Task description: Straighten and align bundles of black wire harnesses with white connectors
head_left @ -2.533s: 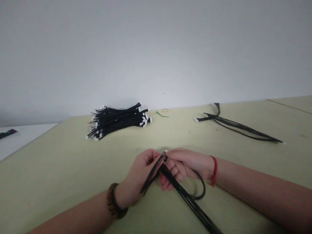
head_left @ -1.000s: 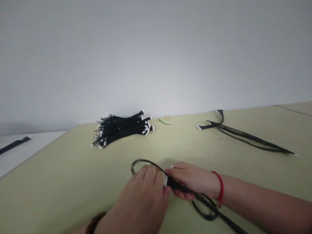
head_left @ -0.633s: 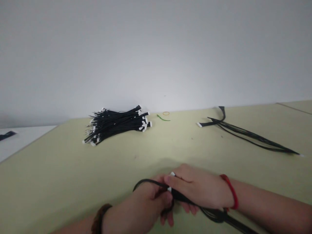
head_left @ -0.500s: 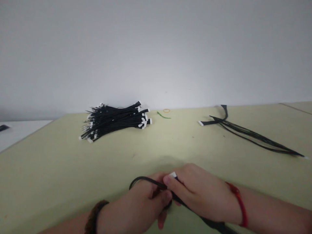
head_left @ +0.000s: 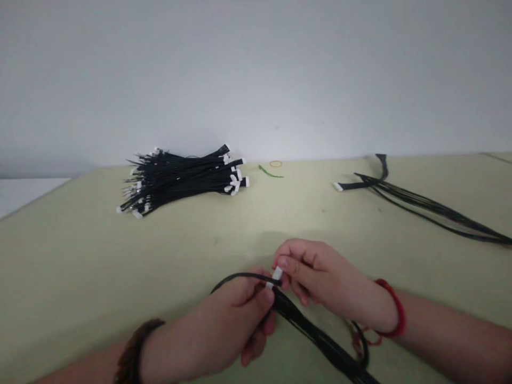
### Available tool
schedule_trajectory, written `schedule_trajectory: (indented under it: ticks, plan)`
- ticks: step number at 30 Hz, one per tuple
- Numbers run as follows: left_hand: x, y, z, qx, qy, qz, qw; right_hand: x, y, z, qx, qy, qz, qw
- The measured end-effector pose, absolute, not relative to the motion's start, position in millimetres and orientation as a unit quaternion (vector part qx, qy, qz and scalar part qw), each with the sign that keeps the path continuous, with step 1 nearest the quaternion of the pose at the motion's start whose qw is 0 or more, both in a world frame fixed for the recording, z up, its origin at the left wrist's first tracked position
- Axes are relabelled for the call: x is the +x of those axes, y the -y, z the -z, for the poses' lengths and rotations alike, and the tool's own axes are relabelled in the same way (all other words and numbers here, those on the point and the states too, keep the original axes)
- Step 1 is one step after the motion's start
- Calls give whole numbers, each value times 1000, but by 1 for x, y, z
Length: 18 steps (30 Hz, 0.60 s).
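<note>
A bundle of long black cables [head_left: 316, 336] with white connectors lies across the pale green table [head_left: 80, 266] near the front edge. My left hand [head_left: 240, 314] is closed round the cables just behind their white ends, and a black loop arcs over its fingers. Facing it, my right hand [head_left: 316, 272] pinches one white connector [head_left: 277, 274] between thumb and fingers. A brown bead bracelet is on my left wrist, a red string on my right.
A heap of short black cables with white ends [head_left: 180, 178] lies at the back left. More long black cables [head_left: 420, 205] stretch along the back right. A small rubber band [head_left: 276, 164] and a green tie [head_left: 270, 172] lie near the wall.
The cable bundle was wound into a loop between my hands. Both hands have shifted slightly away from me, and my right fingers now pinch the white connector end. The camera tilted down.
</note>
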<state>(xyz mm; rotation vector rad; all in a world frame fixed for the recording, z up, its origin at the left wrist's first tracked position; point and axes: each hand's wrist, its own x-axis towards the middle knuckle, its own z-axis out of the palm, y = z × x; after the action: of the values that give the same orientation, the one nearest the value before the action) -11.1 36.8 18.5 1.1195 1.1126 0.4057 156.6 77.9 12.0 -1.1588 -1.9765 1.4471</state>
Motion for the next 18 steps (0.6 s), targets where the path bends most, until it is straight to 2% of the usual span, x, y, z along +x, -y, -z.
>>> schedule_trajectory:
  ticks: [7, 18]
  plan:
    - [-11, -35, -20, 536, -479, -192, 668, 155, -75, -13, -390, 685, -574, 224]
    - [-5, -32, -15, 502, -498, -255, 659, 158, -74, -12, -347, 771, -481, 232]
